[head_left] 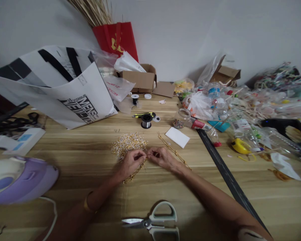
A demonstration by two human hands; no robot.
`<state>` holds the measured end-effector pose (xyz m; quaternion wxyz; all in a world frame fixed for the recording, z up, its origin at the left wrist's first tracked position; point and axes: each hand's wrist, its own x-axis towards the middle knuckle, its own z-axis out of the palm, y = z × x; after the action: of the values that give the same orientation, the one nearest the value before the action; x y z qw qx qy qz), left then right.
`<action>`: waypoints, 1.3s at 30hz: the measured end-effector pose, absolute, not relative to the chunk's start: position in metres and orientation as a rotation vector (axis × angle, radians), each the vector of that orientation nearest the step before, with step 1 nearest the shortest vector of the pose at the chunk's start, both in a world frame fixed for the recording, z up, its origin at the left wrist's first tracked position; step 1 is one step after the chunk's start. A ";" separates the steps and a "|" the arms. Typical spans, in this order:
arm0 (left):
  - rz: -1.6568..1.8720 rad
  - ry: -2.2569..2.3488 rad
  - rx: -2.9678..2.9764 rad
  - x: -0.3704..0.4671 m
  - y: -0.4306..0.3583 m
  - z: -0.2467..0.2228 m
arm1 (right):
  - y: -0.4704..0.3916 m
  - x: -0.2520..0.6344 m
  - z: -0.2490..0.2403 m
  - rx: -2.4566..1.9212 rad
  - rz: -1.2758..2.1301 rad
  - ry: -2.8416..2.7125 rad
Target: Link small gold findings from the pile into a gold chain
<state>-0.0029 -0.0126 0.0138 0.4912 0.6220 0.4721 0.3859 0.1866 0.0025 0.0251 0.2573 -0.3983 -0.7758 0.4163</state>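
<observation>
My left hand (pixel 132 163) and my right hand (pixel 163 158) meet fingertip to fingertip above the table, both closed in a pinch. From under my left fingers trails a strand of small gold beads (pixel 133 175), its lower end on the wood. What the right fingertips pinch is too small to make out. Just behind my left hand lies a heap of gold and silver beads (pixel 126 144). A knotted gold cord (pixel 176 153) runs along the table beside my right hand. Scissors (pixel 153 222) with pale handles lie open nearer to me.
Behind the hands are a wire spool (pixel 146 122), a yellow-black cutter (pixel 140 115) and a white card (pixel 177 137). Plastic bottles and bags (pixel 220 103) crowd the right. On the left stand a large white bag (pixel 65 100) and a purple iron (pixel 37 179).
</observation>
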 end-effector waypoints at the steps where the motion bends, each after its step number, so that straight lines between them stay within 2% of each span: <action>1: 0.937 1.140 1.499 -0.003 -0.013 0.014 | 0.003 0.187 0.024 -1.078 1.142 -2.089; 11: 0.908 1.099 1.402 -0.004 -0.010 0.012 | 0.011 0.187 0.018 -1.094 1.512 -1.756; 19: 0.933 1.097 1.416 -0.002 -0.010 0.009 | 0.015 0.188 0.012 -1.080 1.668 -1.578; 39: 0.938 1.225 1.725 -0.002 -0.015 0.026 | 0.013 0.186 0.015 -1.061 1.714 -1.571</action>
<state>-0.0019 -0.0152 0.0259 0.4018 0.6825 0.4848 0.3710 0.1862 0.0134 0.0154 0.2889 -0.3975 -0.5886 0.6420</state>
